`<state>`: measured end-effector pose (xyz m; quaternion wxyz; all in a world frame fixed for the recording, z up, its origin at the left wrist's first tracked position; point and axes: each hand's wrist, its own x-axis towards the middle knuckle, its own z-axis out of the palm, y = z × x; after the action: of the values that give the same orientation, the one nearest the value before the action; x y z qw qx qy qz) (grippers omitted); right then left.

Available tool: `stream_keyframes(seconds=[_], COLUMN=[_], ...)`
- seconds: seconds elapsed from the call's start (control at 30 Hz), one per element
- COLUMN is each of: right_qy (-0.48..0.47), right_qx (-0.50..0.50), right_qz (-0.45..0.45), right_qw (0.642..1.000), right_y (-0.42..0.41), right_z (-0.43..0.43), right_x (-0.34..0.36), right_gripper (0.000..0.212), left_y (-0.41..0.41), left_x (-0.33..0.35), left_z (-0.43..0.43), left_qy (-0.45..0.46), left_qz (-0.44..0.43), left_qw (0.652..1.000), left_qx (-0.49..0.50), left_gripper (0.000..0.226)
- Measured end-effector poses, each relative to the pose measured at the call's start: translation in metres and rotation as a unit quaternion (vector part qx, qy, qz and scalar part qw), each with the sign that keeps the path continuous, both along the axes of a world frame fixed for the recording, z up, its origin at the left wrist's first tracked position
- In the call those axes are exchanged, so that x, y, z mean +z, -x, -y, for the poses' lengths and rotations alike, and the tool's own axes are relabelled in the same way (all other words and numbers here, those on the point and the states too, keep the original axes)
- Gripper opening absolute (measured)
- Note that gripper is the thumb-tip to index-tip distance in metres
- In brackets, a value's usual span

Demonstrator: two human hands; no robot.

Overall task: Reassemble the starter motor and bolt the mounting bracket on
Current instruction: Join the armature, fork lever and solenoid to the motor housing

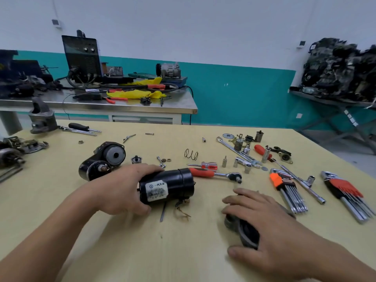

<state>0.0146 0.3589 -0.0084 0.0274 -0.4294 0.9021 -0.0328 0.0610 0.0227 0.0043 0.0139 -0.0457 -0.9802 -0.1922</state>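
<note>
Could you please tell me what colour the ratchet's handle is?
Orange-red; the ratchet handle shows best in the head view.

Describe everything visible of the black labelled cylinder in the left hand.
The cylinder is glossy black, apparently painted metal, with a white label carrying a logo and print, and a seam ringing it near its right end. It lies on its side, near the middle of the table; whether it rests there or is lifted is unclear. The left hand grips its left end. Brownish leads trail from beneath it.
</note>
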Motion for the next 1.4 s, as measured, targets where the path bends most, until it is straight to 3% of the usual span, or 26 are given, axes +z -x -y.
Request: stream_keyframes(seconds=[0.2,0.3,0.37,0.47,0.53,0.63,0.77,0.87,0.93,1.1,1.2,1.3,1.4], right_qy=[0.034,0.031,0.078,0.184,0.199,0.136,0.005,-0.050,-0.058,-0.015,-0.005,0.025,0.099], right_qx=[-0.028,-0.039,-0.063,-0.088,-0.091,-0.107,-0.140,-0.160,-0.153,-0.121,-0.116,-0.122,-0.132], right_qz=[-0.040,0.001,0.043,0.020,-0.009,-0.019,0.003,0.014,-0.011,-0.060,-0.056,-0.059,-0.043], right_qw=[0.998,0.999,0.994,0.979,0.976,0.985,0.990,0.986,0.986,0.991,0.992,0.990,0.985], right_y=[0.035,0.049,0.058,0.085,0.111,0.153,0.207,0.232,0.239,0.234,0.222,0.210,0.196], right_z=[-0.006,-0.007,-0.003,0.023,0.052,0.102,0.144,0.155,0.161,0.166,0.166,0.166,0.166], right_x=[0.002,0.008,0.021,0.042,0.049,0.048,0.029,0.017,0.014,0.015,0.013,0.013,0.020], right_gripper=[0.077,0.081,0.085,0.063,0.050,0.053,0.067,0.069,0.064,0.048,0.042,0.013,0.016], left_y=[0.001,0.003,0.005,0.007,0.009,0.012,0.017,0.021,0.024,0.034,0.038,0.041,0.047], left_x=[-0.002,-0.006,-0.009,-0.018,-0.025,-0.034,-0.026,-0.013,-0.008,-0.020,-0.019,-0.021,-0.024], left_z=[-0.011,-0.015,-0.018,-0.028,-0.037,-0.051,-0.037,-0.003,0.012,0.002,-0.003,-0.003,-0.002], left_qy=[-0.026,-0.038,-0.048,-0.083,-0.128,-0.203,-0.223,-0.171,-0.113,0.002,0.006,0.004,0.032], left_qz=[-0.018,-0.027,-0.034,-0.061,-0.088,-0.104,-0.124,-0.229,-0.243,-0.100,-0.113,-0.157,-0.121], left_qw=[0.999,0.999,0.998,0.994,0.987,0.973,0.967,0.952,0.945,0.975,0.973,0.961,0.959], left_qx=[-0.021,-0.029,-0.031,-0.040,-0.036,-0.036,-0.019,0.106,0.187,0.198,0.202,0.228,0.253], left_gripper=[0.089,0.096,0.101,0.104,0.104,0.099,0.087,0.042,0.019,0.037,0.045,0.051,0.060])
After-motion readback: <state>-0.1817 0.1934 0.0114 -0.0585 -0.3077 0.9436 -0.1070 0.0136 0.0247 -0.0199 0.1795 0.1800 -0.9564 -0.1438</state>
